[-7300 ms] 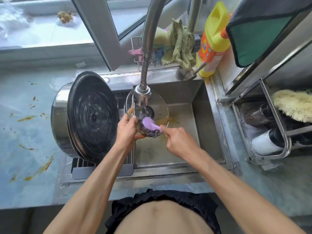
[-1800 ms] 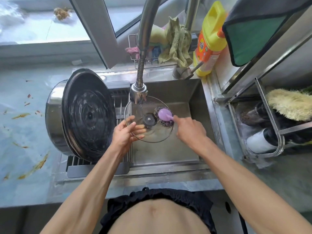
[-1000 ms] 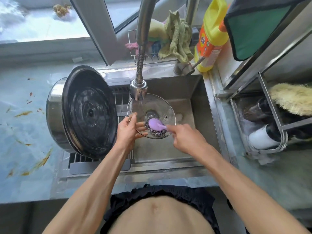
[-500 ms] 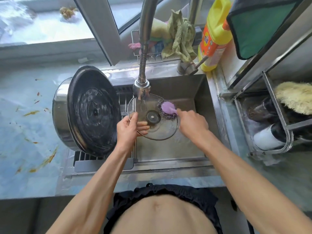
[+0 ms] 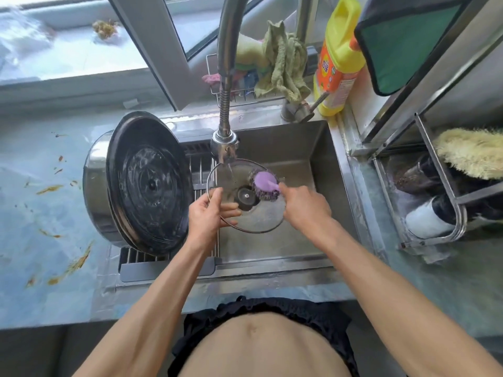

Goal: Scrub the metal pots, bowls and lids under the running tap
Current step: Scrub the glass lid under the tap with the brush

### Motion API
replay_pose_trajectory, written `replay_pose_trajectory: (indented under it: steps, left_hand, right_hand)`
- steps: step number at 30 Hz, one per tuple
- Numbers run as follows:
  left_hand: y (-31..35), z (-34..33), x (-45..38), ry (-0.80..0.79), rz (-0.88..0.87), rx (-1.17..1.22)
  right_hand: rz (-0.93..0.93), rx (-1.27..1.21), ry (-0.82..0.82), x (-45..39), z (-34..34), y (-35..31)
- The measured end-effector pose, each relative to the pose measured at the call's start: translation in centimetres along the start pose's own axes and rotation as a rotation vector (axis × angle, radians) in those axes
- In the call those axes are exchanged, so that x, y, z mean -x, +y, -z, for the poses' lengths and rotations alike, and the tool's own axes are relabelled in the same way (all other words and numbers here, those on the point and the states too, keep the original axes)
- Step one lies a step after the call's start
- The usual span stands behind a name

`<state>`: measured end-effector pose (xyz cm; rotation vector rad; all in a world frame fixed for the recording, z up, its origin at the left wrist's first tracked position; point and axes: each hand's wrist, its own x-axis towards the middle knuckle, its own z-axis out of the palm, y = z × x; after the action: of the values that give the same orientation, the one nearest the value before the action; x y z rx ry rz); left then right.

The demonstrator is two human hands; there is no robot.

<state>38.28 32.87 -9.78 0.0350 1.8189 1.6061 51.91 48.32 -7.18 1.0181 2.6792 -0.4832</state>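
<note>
Food scraps [image 5: 69, 268] litter the table [image 5: 32, 213]. A large pot [image 5: 136, 183] lies tipped on the rack [image 5: 201, 175]. Left hand [image 5: 206, 213] grips the glass lid [image 5: 253, 216] under the tap [image 5: 224, 148]; right hand [image 5: 304, 205] holds the purple scrubber [image 5: 265, 183] against it, over the sink [image 5: 299, 148]. Detergent bottle [image 5: 339, 61] stands behind.

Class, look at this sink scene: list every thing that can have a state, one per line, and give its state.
Tap: running, water falling onto the lid.
Glass lid: held tilted over the sink, wet.
Left hand: grips the lid's rim.
Right hand: holds the scrubber.
Purple scrubber: pressed on the lid.
Big pot: on its side on the rack.
Detergent bottle: upright.
</note>
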Motion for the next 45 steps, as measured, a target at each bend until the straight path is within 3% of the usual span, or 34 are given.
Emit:
replay_pose_trajectory:
  steps: [4,11,17,20,24,26,28,32,34,40,45]
  left_hand:
    - [0.3,-0.2,-0.5,0.045,0.005,-0.027]
    - [0.3,0.6,-0.9,-0.01,0.018,-0.051]
    - [0.6,0.9,-0.7,-0.183,0.091,-0.179]
    - [0.2,1.4,-0.1,-0.208,0.091,-0.108]
    - [0.2,1.7,-1.0,-0.092,0.059,-0.057]
    - [0.5,1.6,-1.8,-0.064,0.079,-0.028]
    - [0.7,1.5,-2.5,-0.073,0.117,0.018]
    - [1.0,1.0,-2.9,-0.145,0.262,0.184]
    - [0.7,0.5,-2.7,-0.179,0.313,0.259]
    - [0.0,-1.3,-1.9,-0.228,0.357,0.432]
    - [0.9,-0.8,-1.8,-0.222,0.264,0.319]
  right_hand:
    - [0.155,0.015,-0.057,2.2,-1.0,-2.7]
    - [0.046,-0.095,-0.007,-0.1,-1.3,-0.3]
    - [0.215,-0.177,0.051,-0.4,-1.0,-3.2]
    - [0.126,-0.167,0.083,-2.3,-0.7,-2.1]
    - [-0.028,-0.131,0.055,-3.0,-0.7,1.1]
    - [-0.112,-0.281,0.081,-2.1,-1.6,2.0]
    - [-0.228,-0.624,0.119,-1.4,-3.0,2.5]
    - [-0.513,-1.117,0.22,-1.4,-4.0,2.9]
    - [-0.567,-1.292,0.205,-1.4,-3.5,2.9]
    - [-0.523,-1.542,0.183,-1.6,-2.4,3.0]
    - [-0.569,-1.657,0.135,-2.4,-2.8,2.2]
